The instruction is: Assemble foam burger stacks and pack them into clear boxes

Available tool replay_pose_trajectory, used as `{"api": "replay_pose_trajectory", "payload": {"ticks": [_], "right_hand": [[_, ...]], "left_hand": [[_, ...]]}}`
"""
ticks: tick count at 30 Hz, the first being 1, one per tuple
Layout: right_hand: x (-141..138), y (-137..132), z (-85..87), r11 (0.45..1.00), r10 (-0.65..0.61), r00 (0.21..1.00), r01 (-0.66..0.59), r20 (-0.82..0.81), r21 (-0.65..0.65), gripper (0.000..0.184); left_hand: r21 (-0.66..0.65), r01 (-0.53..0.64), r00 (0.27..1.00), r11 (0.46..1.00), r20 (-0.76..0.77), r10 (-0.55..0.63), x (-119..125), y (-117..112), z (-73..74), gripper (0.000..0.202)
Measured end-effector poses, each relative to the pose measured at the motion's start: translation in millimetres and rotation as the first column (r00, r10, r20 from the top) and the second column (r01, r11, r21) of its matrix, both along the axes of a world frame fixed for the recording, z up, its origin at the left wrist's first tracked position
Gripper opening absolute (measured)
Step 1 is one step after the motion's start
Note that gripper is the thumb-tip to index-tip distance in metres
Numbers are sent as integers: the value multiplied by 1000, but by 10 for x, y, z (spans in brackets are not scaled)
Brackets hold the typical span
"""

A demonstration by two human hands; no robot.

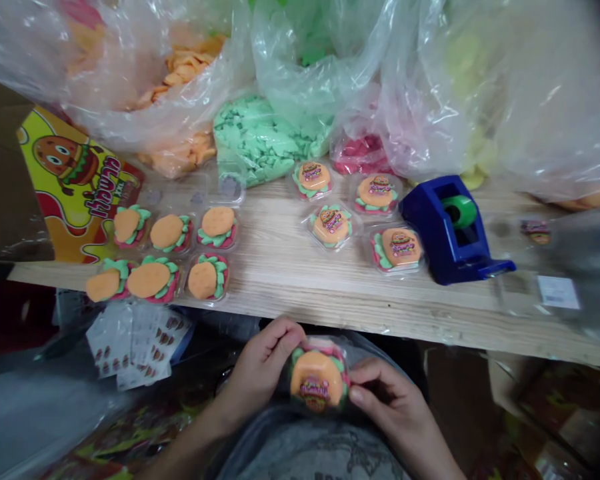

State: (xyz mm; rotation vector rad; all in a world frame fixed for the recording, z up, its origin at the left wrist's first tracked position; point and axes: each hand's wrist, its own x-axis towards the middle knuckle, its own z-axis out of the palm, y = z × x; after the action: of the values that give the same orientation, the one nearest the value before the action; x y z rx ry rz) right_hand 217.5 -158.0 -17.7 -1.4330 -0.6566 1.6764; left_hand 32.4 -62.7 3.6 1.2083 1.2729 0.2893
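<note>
Your left hand (263, 370) and right hand (387, 407) grip a clear tray (345, 380) by its edges at 6 o'clock; its burger-shaped sweet (316, 373) faces up; gripping the rim keeps the sticker (314, 393) uncovered; more burger trays (217, 227) line the wooden bench (290, 280) at 12 o'clock; a blue tape dispenser (443, 250) sits at 1 o'clock.

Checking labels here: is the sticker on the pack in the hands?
On: a round sticker sits on the orange face of the pack, held between the left hand and right hand.

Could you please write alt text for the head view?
The left hand and right hand hold a packaged burger-shaped candy above a wooden table, where more packs sit beside a blue tape dispenser.
</note>
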Motion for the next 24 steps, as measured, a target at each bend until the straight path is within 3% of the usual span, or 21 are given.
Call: {"api": "replay_pose_trajectory", "payload": {"ticks": [3,5,9,11,16,18,22,24], "right_hand": [[24,190,242,1000,-9,998,8,-58,-16,10],[52,314,408,998,-19,997,23,-75,60,20],[98,428,607,959,-42,998,50,-35,279,36],[110,434,647,948,-44,999,42,0,316,37],[154,442,677,965,-17,999,5,45,262,29],[174,451,668,974,-9,1000,2,30,228,25],[176,473,634,983,-25,997,12,69,181,20],[162,478,616,979,-49,993,26,110,204,16]], "left_hand": [[-150,-205,975,967,51,215,43,96,71,25],[-237,-319,926,918,131,355,88,177,167,26],[-320,-370,851,872,261,457,180,295,359,27],[-341,-367,835,866,289,468,213,316,406,26],[-305,-334,855,892,301,423,227,343,429,24],[-198,-296,898,935,277,342,217,360,448,24],[41,-75,986,996,153,68,227,382,508,18],[58,-78,984,995,167,67,244,380,520,13]]}}
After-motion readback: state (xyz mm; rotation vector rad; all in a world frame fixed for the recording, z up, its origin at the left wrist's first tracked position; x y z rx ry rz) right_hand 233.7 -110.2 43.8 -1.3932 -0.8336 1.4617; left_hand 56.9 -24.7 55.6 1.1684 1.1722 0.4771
